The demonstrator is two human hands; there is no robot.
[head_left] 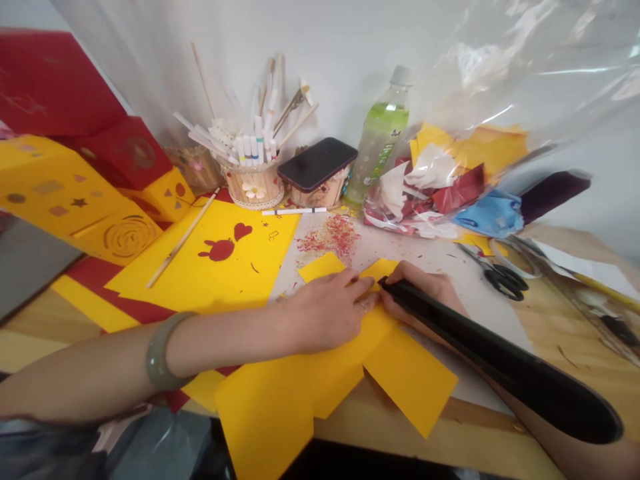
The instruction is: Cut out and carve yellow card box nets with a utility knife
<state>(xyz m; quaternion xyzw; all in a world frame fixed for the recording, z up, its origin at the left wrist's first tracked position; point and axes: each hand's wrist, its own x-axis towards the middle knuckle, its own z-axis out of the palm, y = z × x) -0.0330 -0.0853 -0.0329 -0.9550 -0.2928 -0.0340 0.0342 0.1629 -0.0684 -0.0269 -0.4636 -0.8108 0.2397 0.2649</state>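
A cut and folded sheet of yellow card (340,380) with several flaps lies at the near edge, part of it hanging over. My left hand (325,310), a bangle on its wrist, rests on the card with bent fingers holding it; its thumb is hidden. Just right of those fingertips, my right hand (425,283) grips the narrow front of a long black tool (500,353). The tool's rounded back end reaches toward the lower right, over my forearm. Its tip meets the card near my left fingers; what kind of tool it is, I cannot tell.
Red and yellow decorated boxes (125,173) stand at left. A yellow sheet (200,280) carries red cutouts and a wooden stick (183,240). Behind are a pen basket (253,187), a phone (319,163), a green-labelled bottle (383,133) and a scrap bag (425,193). Scissors (505,280) lie right.
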